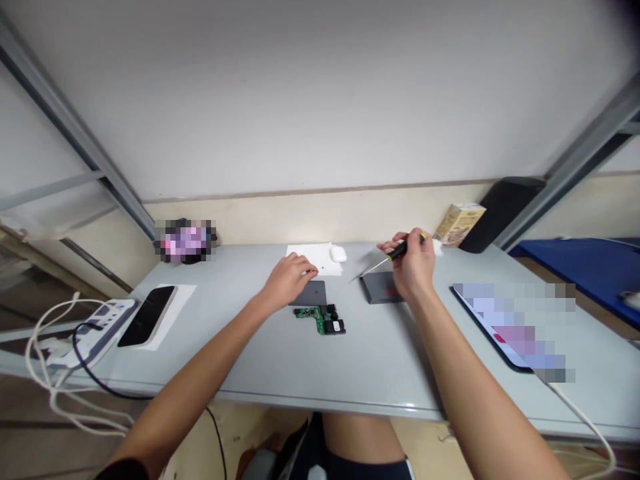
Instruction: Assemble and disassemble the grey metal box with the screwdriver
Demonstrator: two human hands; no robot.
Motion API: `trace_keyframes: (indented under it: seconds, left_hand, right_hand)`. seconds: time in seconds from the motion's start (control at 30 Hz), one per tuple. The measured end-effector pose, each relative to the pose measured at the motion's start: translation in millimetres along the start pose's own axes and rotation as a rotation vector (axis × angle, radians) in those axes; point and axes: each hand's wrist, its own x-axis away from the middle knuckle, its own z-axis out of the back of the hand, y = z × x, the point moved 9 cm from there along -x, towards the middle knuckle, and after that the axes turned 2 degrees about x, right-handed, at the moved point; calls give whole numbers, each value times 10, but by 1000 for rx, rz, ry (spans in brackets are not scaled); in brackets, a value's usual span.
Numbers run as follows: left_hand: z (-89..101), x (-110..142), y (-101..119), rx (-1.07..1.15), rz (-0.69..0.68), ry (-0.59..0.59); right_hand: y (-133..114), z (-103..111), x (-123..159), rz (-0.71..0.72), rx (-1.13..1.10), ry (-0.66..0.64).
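Note:
My right hand is closed around the black and yellow handle of a screwdriver. Its thin shaft slants down to the left, with the tip near the left corner of a dark grey case part. My left hand is over a flat dark grey panel, thumb and fingertips pinched together; whatever they hold is too small to make out. A green circuit board with black components lies just in front of that panel. Behind my left fingertips, tiny dark specks rest on white paper.
A white rounded case sits on the paper. To the left are a phone, a power strip and loose cables. On the right stand a tablet, a carton and a black cylinder. Metal posts flank the desk.

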Motion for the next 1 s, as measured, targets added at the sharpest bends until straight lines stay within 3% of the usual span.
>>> trace_keyframes:
  seconds: [0.1,0.17,0.27,0.4,0.63,0.83,1.0]
  left_hand:
    - [-102,-330,-88,-99,31,-76]
    - [-201,-540,-183,-145,82,-110]
    - [-343,-754,-287,-168,117,-130]
    - [-462,-820,-384,-153,136,-135]
    - [-399,-629,-388,-42,141,-118]
    - [-132,-186,69,147,-108,-95]
    - [-124,232,488,136,-223,-12]
  right_hand:
    - [290,246,-133,-152,23,81]
    - [369,283,-131,-150,75,101]
    - [392,198,-27,-92,130,109]
    - [476,-14,167,-134,131,67]
    - [451,-181,334,-128,153,19]
    - [406,-285,424,-77,141,-2]
    - [450,-366,492,-99,89,-4]
